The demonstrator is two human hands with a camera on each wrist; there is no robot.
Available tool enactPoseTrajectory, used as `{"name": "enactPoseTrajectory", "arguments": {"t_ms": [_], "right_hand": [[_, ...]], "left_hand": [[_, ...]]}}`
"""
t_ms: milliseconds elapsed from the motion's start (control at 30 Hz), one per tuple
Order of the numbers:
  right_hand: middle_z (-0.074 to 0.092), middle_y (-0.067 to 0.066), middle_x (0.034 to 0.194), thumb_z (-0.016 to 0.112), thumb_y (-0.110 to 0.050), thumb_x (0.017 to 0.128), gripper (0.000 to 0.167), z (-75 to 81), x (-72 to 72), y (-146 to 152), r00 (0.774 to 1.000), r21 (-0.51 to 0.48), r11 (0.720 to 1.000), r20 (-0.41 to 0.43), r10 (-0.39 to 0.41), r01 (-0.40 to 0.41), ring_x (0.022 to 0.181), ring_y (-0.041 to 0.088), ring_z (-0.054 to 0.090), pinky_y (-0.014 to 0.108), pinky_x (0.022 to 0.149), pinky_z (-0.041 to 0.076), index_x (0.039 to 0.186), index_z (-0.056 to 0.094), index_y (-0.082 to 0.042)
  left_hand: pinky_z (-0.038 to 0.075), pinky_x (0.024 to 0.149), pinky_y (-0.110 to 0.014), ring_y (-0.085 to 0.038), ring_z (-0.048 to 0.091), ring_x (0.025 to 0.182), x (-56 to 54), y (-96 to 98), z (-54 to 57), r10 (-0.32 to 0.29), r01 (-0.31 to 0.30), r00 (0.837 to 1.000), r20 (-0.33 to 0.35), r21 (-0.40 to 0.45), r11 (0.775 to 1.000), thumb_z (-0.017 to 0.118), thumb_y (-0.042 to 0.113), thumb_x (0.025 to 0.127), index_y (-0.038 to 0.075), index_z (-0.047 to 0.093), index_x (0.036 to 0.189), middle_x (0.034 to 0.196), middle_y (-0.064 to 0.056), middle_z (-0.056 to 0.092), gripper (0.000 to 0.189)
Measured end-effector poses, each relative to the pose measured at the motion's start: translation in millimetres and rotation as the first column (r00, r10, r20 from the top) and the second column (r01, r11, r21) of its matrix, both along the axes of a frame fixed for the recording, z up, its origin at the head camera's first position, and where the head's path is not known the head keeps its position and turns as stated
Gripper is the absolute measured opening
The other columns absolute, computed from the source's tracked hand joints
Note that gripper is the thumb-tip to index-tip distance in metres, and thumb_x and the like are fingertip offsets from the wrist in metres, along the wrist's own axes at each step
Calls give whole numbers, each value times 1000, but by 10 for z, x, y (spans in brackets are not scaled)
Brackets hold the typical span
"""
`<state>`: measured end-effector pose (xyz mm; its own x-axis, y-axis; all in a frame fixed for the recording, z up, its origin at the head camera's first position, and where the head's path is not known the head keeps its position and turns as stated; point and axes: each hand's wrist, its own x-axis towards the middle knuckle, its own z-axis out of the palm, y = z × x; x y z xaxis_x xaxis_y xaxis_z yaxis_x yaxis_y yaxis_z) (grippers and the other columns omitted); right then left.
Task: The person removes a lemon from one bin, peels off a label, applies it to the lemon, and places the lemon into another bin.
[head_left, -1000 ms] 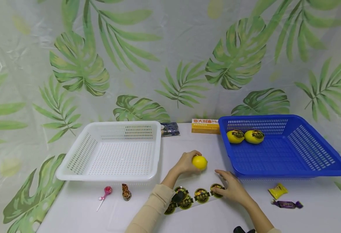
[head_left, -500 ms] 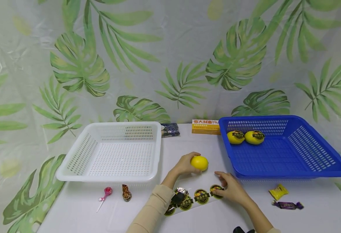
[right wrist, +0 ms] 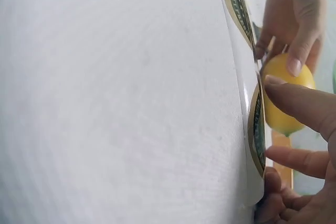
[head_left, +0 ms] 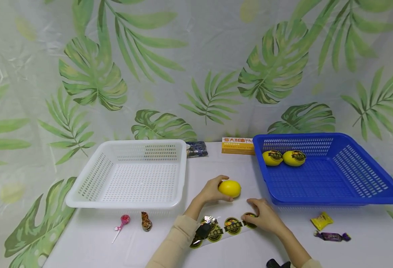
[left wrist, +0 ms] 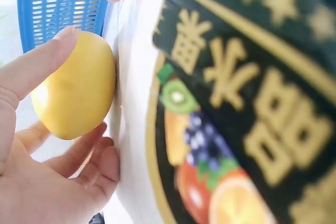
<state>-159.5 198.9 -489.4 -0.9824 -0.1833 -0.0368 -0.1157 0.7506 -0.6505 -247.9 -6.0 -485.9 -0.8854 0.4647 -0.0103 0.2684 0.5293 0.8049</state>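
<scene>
A yellow lemon [head_left: 230, 188] lies low over the table's middle, with my left hand [head_left: 213, 190] gripping it from the left. In the left wrist view, the thumb lies across the lemon [left wrist: 79, 87] and the other fingers curl beneath. A strip of round black-and-gold fruit stickers [head_left: 233, 226] lies in front. My right hand [head_left: 265, 217] is at the strip's right end, thumb and index finger spread apart. In the right wrist view, its thumb and fingertips are right by a sticker [right wrist: 256, 132], with a gap between them. Part of that sticker is hidden under the hand in the head view.
A white basket [head_left: 122, 204] stands left; a blue basket [head_left: 337, 201] with two stickered lemons [head_left: 294, 158] stands right. Behind are a yellow box [head_left: 238, 146] and a dark packet [head_left: 197, 149]. A lollipop [head_left: 124, 220] and several wrapped sweets, including a yellow one [head_left: 322, 221], lie in front.
The lemon has turned in my left hand and now shows more of its side, its green tip no longer visible in the head view. My right hand has barely moved.
</scene>
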Motion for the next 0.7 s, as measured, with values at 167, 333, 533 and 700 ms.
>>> {"name": "enactPoseTrajectory", "arguments": {"t_ms": [167, 333, 533, 700], "right_hand": [[57, 18, 105, 83, -30, 69, 70, 13, 27, -29, 999, 41, 999, -41, -29, 30, 94, 29, 52, 45, 80, 45, 121, 56, 8], [48, 9, 81, 85, -24, 66, 73, 30, 28, -51, 996, 37, 996, -37, -80, 81, 75, 21, 44, 34, 63, 38, 123, 53, 7], [50, 8, 83, 84, -26, 66, 74, 52, -9, -56, 998, 37, 997, -31, -63, 64, 75, 20, 44, 33, 64, 38, 124, 53, 8], [51, 10, 89, 80, -22, 72, 64, 25, -50, -40, 998, 19, 998, -11, -59, 60, 77, 20, 43, 33, 66, 39, 122, 54, 9]], "left_hand": [[45, 80, -36, -26, 53, 94, 151, -32, 90, 135, -137, 989, -59, -36, 990, 87, 23, 65, 4, 49, 122, 106, -16, 57, 71], [38, 64, -28, -18, 46, 74, 354, -89, 195, 196, -207, 973, -118, -84, 975, 87, 23, 65, 5, 53, 99, 84, -8, 54, 51], [41, 64, -24, -13, 49, 70, 502, -127, 168, 53, -89, 989, -141, -264, 960, 88, 25, 62, 8, 61, 96, 79, -2, 59, 47], [41, 76, -28, -15, 50, 84, 545, -89, 77, -76, 24, 989, -126, -368, 930, 89, 32, 58, 9, 66, 105, 92, -1, 60, 57]]}}
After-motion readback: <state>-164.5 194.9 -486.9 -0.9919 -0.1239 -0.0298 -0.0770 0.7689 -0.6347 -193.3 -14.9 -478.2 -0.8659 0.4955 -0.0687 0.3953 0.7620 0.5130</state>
